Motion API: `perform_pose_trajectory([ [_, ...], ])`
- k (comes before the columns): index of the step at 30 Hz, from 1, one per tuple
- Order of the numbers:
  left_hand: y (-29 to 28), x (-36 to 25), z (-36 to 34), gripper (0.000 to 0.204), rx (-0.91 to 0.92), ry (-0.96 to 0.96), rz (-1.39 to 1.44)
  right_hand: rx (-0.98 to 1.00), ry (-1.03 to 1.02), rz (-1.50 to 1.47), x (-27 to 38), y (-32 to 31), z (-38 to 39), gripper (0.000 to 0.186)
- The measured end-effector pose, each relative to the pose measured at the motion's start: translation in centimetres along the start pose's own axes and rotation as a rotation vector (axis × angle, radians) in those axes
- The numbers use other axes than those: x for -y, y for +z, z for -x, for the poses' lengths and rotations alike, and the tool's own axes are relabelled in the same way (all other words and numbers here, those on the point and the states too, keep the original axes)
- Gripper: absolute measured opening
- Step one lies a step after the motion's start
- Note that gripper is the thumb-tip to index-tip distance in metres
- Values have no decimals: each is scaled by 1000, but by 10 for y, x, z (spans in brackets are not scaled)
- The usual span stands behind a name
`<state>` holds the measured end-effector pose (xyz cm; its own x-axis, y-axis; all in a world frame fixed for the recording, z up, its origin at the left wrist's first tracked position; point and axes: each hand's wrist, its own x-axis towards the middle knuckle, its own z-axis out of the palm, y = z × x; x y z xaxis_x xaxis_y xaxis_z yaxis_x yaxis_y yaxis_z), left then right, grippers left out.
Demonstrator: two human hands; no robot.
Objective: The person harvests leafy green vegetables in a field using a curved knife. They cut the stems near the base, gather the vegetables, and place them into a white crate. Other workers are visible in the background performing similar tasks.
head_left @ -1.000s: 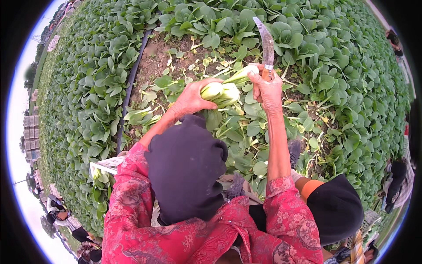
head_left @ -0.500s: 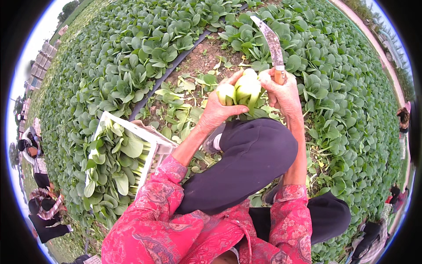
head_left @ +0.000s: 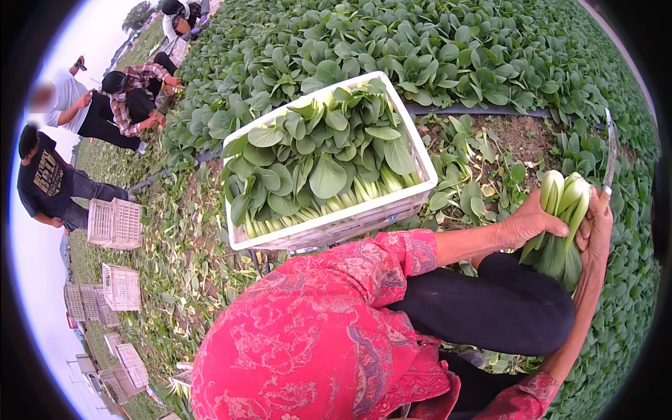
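From where I sit, I see the bunch of greens [head_left: 573, 194] right between my two hands. My left hand [head_left: 533, 222] pinches it, thumb across the front of the stalks; the fingers behind are hidden. My right hand [head_left: 596, 227] has its fingers curled round the knife [head_left: 612, 152] and touching the bunch's right side. The bunch stands long way up and down: fat pale ends on top, leaves hanging by my dark knee [head_left: 504, 301]. The blade sticks up beyond my right hand, beside the bunch. My left hand is nearer the white crate [head_left: 364, 218], well off to the left. Its rim stands up around packed greens. Between lies low, leafy dirt [head_left: 498, 136] with room above.
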<state>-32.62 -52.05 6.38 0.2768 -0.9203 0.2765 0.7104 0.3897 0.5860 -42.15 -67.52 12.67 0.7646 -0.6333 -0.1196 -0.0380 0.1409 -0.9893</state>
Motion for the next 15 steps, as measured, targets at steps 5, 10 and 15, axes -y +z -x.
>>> perform_pose_trajectory([
  [5,-2,-46,20,64,-244,228,-121,-3,-31,277,-25,16,-12,40],
  [10,-27,-202,88,55,-353,397,-501,77,50,483,-4,60,24,38],
  [15,-51,-373,213,36,-744,538,-827,234,80,505,-12,58,20,30],
])
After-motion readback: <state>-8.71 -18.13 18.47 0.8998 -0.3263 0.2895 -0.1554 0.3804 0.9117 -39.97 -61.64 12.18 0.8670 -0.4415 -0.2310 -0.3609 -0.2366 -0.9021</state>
